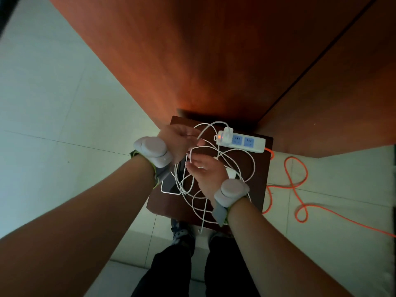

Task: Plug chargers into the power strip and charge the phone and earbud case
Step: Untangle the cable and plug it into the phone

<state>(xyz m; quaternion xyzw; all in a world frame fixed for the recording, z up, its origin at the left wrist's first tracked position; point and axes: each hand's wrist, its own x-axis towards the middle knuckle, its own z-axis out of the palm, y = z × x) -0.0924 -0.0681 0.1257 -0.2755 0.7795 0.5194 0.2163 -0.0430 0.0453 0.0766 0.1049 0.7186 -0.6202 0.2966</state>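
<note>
A white power strip (246, 144) with blue sockets and a lit orange switch lies at the far right of a small dark wooden stool (169, 205). One white charger (226, 132) is plugged into its left end. A tangle of white cable (235, 159) spreads over the stool top. My left hand (179, 140) pinches a cable strand near the strip. My right hand (206, 170) holds another strand just below it. A dark phone (170, 183) lies under the cables at the stool's left. A small white object, partly hidden beside my right hand, cannot be identified.
An orange extension cord (297, 185) loops over the pale tiled floor (53, 103) to the right of the stool. Reddish wooden panels (214, 61) rise behind it. My shoes (182, 232) and dark trousers are just in front of the stool.
</note>
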